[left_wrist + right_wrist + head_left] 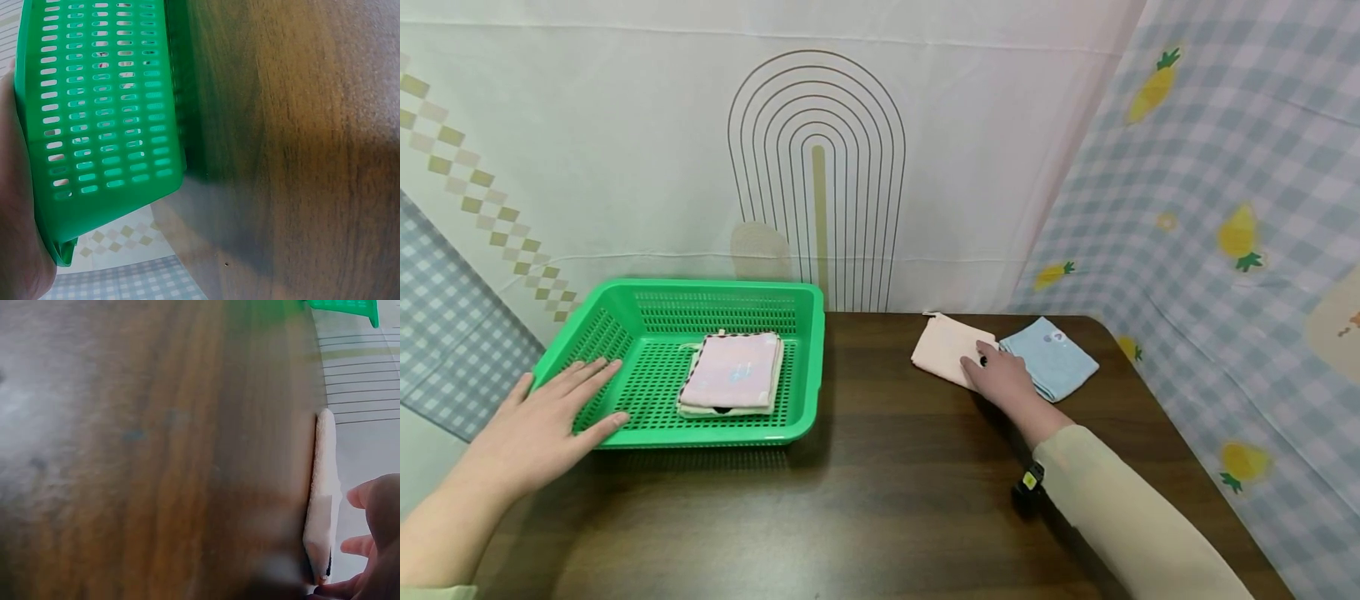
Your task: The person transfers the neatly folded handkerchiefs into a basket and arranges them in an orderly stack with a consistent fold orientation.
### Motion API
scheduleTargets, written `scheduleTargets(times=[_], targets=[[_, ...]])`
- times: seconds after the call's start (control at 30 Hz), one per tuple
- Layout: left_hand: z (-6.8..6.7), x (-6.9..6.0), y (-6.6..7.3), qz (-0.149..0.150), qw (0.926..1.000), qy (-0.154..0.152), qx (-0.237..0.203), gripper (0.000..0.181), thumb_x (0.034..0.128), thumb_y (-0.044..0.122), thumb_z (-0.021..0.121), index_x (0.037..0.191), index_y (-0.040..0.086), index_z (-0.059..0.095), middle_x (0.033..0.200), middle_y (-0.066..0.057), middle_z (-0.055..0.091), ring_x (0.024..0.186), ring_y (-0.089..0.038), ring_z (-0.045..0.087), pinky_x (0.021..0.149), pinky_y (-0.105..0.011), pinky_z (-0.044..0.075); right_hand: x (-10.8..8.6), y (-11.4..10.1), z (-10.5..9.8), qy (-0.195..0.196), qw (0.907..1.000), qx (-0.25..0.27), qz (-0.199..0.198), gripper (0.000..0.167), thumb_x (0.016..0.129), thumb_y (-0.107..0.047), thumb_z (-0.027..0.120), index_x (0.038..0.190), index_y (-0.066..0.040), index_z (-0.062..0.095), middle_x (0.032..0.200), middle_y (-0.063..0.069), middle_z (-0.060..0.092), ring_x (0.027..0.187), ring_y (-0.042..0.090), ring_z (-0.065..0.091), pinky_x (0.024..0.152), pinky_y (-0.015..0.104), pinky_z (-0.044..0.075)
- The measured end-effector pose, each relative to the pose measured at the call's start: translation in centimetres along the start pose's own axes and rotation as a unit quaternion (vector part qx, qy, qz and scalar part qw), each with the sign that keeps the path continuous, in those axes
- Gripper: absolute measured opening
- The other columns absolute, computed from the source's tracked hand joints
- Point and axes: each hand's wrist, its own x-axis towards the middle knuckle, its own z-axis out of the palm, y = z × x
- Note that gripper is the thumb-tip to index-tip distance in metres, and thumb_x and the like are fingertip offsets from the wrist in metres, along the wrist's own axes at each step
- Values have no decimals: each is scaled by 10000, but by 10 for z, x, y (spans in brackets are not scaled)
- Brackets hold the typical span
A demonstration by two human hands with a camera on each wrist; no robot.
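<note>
In the head view, my left hand (546,425) lies across the front left corner of a green plastic basket (808,417), fingers straight and spread over its rim. Inside the basket is a small stack of folded cloths with a pink one (733,371) on top. My right hand (1000,375) is at the right part of a folded pale peach towel (943,346). In the right wrist view its fingers (359,495) are apart beside the towel's edge, and a lower fingertip seems to touch it. A folded light blue towel (1052,358) lies just right of that hand.
The dark wooden table (880,508) carries the basket at left and the towels at back right. A white patterned curtain (970,167) hangs behind it. Checked fabric with pineapples (1232,233) borders the right side. A dark band with a device (1030,483) is on my right wrist.
</note>
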Motion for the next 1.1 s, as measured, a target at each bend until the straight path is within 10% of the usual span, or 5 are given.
scheduleTargets(times=[1.1], targets=[[2, 0, -2, -52, 10000, -62, -28, 824, 956, 546, 564, 1609, 257, 154, 1567, -224, 320, 1449, -439, 246, 1132, -523, -234, 17, -12, 4, -10, 9984, -229, 509, 669, 989, -494, 494, 1509, -81, 410, 1499, 301, 357, 1350, 496, 329, 1061, 618, 334]])
